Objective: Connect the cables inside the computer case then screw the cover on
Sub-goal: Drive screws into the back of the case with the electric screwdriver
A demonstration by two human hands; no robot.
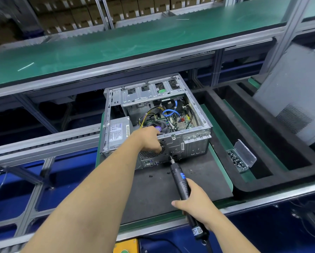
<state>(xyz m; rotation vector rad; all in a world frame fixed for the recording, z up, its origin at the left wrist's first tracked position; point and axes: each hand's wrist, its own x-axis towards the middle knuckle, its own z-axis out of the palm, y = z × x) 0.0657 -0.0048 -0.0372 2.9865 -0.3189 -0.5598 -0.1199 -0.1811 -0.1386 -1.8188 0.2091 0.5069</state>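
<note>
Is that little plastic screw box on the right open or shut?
Open: the screw box has its clear lid swung up, with dark screws showing inside.

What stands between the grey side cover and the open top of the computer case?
Only the left hand, which rests on the computer case at its near top edge. The grey side cover leans apart at the right; the open top shows nothing else above it.

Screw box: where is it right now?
In the head view, the screw box sits open, right of the computer case, on the green strip beside the black mat, beyond the right hand holding the electric screwdriver.
</note>
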